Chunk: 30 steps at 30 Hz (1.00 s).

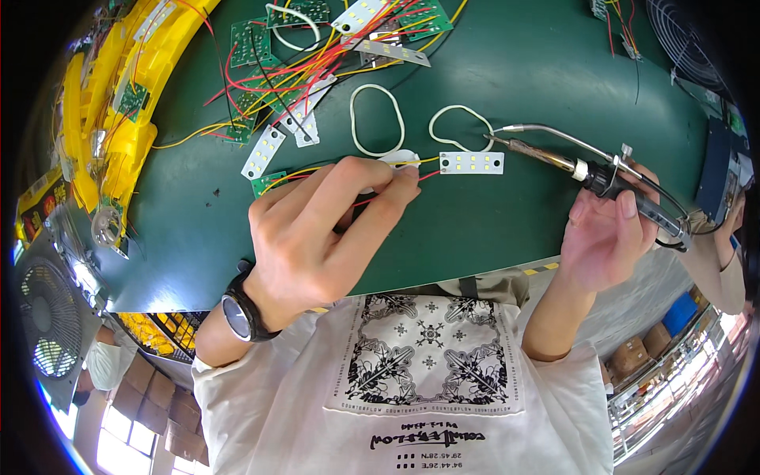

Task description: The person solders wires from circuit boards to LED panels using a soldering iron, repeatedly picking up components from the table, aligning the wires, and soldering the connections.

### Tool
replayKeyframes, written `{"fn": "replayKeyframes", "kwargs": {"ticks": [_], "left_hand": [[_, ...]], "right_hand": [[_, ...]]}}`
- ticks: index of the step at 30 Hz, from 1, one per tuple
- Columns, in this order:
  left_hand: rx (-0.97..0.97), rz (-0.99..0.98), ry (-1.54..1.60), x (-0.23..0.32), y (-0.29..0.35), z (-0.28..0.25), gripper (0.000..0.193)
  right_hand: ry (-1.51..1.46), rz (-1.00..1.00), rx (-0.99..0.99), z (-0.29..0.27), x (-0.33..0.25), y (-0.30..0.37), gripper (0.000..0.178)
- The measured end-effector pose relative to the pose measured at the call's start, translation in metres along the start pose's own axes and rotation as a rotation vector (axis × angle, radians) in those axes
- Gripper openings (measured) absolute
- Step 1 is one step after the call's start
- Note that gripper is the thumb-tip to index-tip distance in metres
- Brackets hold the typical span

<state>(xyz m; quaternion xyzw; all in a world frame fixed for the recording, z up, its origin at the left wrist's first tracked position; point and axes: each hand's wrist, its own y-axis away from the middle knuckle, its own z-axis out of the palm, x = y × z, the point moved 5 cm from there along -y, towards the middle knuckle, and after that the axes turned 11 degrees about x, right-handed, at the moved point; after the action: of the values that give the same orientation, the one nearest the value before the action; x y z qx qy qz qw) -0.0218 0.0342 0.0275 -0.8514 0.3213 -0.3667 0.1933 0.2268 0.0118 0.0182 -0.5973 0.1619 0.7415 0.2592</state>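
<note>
My left hand (324,222) is closed, its thumb and fingertips pinched on thin wires beside a small white LED board (472,163). From the fingertips a yellow wire (428,161) and a red wire (430,175) run to the board's left end. A white piece (402,157) shows just behind the fingertips, mostly covered. Partly under the hand lies a green circuit board (269,184). My right hand (608,229) grips a soldering iron (590,172) with a metal feed tube (554,131) clamped along it. The iron's tip is above the LED board, apart from it.
Two white rubber rings (378,86) lie behind the LED board. Farther back is a tangle of red and yellow wires (317,63) with several boards. Yellow plastic housings (131,142) line the left side; a round fan grille (687,39) stands far right. Another person's arm (722,261) shows at right.
</note>
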Motion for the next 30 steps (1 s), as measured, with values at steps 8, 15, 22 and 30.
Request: {"fn": "replayKeyframes", "kwargs": {"ticks": [8,15,22,30], "left_hand": [[0.033,0.015,0.026,0.003,-0.006,-0.008,0.025],[-0.038,0.031,0.014,0.008,-0.009,-0.003,0.023],[-0.109,0.151,-0.105,0.014,-0.014,0.007,0.024],[-0.044,0.087,-0.029,0.015,-0.010,0.013,0.029]], "right_hand": [[-0.083,0.047,0.067,-0.005,0.000,-0.001,0.029],[-0.121,0.063,0.076,-0.007,0.002,-0.002,0.028],[-0.013,0.026,-0.028,-0.007,-0.002,0.001,0.027],[0.002,-0.036,0.072,-0.014,-0.008,0.004,0.030]]}}
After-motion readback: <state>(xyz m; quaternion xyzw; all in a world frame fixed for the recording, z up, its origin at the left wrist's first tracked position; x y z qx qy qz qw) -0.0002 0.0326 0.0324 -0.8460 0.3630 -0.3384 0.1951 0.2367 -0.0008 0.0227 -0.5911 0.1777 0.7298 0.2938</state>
